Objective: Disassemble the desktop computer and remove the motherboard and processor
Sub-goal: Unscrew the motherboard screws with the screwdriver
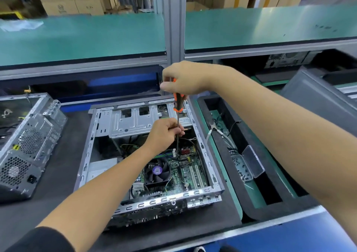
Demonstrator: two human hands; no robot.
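- Cardboard boxes (pixel 73 4) are piled up far behind us, past a green shelf (pixel 81 37) that sits over our desk (pixel 63 176).
- On the dark desk we have the open computer case (pixel 146 155) lying on its side, so we can look right down into it.
- At the bottom of the case lies the motherboard (pixel 185 171), still in its place. A black cooling fan (pixel 156 171) sits on it. We think the processor is under that fan, but we cannot see it.
- Our right hand (pixel 185 78) is curled round the orange and black handle of the screwdriver (pixel 177 105). It holds the tool up high and straight, so it can turn.
- Our left hand (pixel 166 130) pinches the thin metal rod lower down. We think this keeps the tip from slipping off a screw on the board.
- Beside the case on the right is a black tray (pixel 237 136) with a small clear box of screws (pixel 242 168). It is close, likely so loose screws can go in.
- On the left lies another metal case part (pixel 29 145) with round vent holes.
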